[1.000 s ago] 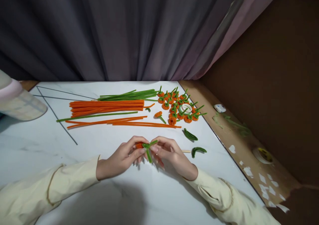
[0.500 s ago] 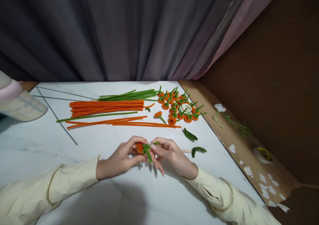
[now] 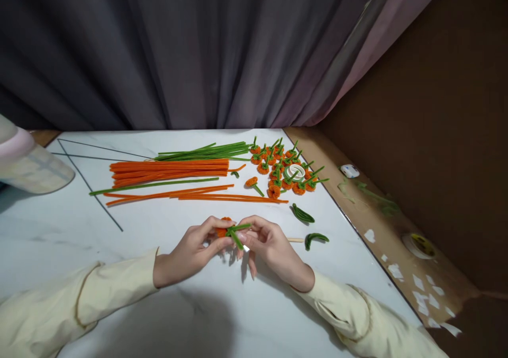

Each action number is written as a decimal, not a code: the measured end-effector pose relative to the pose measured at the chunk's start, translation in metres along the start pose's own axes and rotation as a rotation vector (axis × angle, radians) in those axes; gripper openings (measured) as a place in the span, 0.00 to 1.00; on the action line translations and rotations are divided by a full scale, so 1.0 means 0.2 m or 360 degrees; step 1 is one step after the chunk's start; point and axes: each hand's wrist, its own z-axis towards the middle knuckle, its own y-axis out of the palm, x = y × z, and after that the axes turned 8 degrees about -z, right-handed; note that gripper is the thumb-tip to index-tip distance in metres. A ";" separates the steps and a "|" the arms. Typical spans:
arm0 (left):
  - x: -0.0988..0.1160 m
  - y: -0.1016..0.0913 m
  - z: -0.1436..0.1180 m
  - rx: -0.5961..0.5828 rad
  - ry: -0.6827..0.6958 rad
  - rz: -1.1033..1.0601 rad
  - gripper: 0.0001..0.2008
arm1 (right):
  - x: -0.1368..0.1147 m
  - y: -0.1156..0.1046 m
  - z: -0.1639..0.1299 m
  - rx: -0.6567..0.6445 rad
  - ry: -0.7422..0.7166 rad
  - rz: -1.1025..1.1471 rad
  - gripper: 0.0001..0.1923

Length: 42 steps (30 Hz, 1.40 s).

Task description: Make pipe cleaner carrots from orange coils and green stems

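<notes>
One small orange pipe-cleaner coil w/ a green stem sits pinched between our hands, just above the white table, near its front middle. Our left hand has thumb and fingertips closed on the orange part; our right hand has thumb and forefinger clamped on the green piece, other fingers hanging loose. We judge it v. light, fuzzy so not slippery, soft outside w/ a bendable wire core: it likely holds whatever shape it's given, and squeezing too hard would prob. flatten the coil. Best grip, we think: coil's sides w/ one hand, stem close to the joint w/ the other. Counts: 1 piece in hand, 1 finished one lying alone, a cluster of done ones, approx. a dozen plus, too packed to count exactly, around 1 tape roll. 2 bent green leaf bits. Orange stems and green stems lie in bundles, too many to count.
</notes>
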 end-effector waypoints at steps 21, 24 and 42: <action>0.02 0.00 0.02 0.0211 0.0193 0.0245 0.08 | -0.01 0.02 0.01 0.0105 0.0060 0.0075 0.15; 0.02 0.00 0.03 0.0239 0.0180 0.0263 0.08 | -0.01 0.02 0.01 0.0066 0.0090 0.0104 0.16; 0.02 -0.02 0.04 0.0231 0.0416 0.0328 0.10 | -0.01 0.04 0.00 0.0125 0.0098 0.0216 0.15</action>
